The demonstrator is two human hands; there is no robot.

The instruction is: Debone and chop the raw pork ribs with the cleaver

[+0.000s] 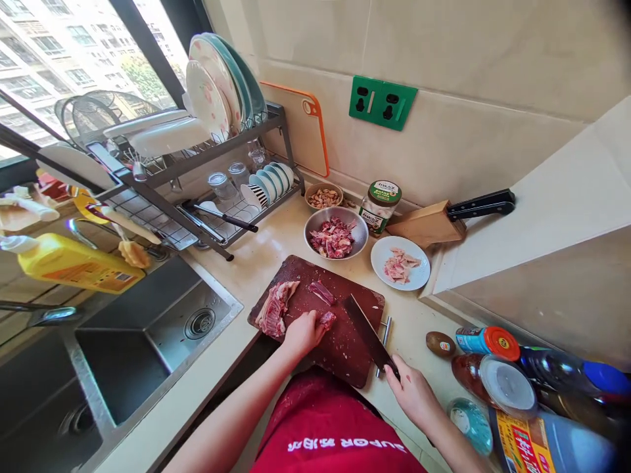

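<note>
My left hand [302, 335] is closed around a small piece of raw red meat [327, 320], whose end sticks out past the fingers over the dark red cutting board [345, 358]. In my right hand [410, 389] is the handle of a cleaver [365, 334]; its dark blade slants over the board's right side, apart from the meat. A strip of meat [322, 292] lies just beyond my left hand. To the left, a larger slab of meat [277, 309] with pale fat rests on the board.
Behind the board stand a metal bowl of cut meat [336, 253], a white plate with pale trimmings [417, 278], a jar [379, 207] and a knife block [428, 223]. The sink [162, 341] and dish rack [197, 172] are left. Bottles [566, 433] and a kiwi [440, 343] sit right.
</note>
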